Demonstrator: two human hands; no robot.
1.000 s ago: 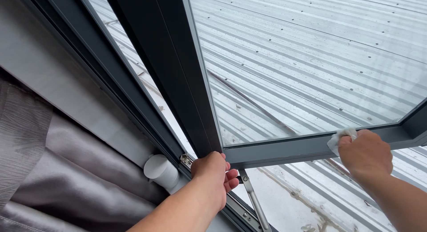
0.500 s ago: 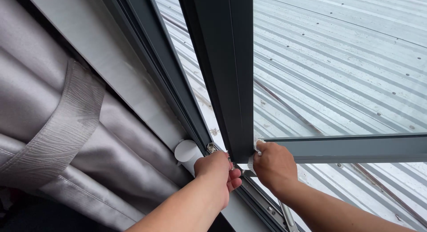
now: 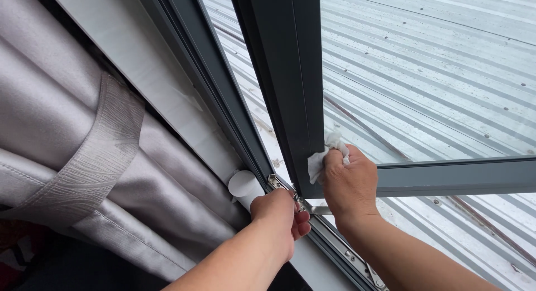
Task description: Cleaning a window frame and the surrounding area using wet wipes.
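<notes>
Right hand (image 3: 349, 182) closed around a crumpled white cloth (image 3: 324, 157), mostly hidden under the fingers, pressed at the lower corner of the dark smooth-metal window sash (image 3: 290, 90); left hand (image 3: 277, 215) curled shut at the sash's bottom hinge, fingertips hidden; ribbed grey roof sheeting (image 3: 435, 73) beyond glass, grey curtain (image 3: 67, 157) left.

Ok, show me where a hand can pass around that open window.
Free: the gap between the fixed frame and the open sash. Crowded: the sash's lower corner, where the left hand grips and the right hand presses a white cloth.
</notes>
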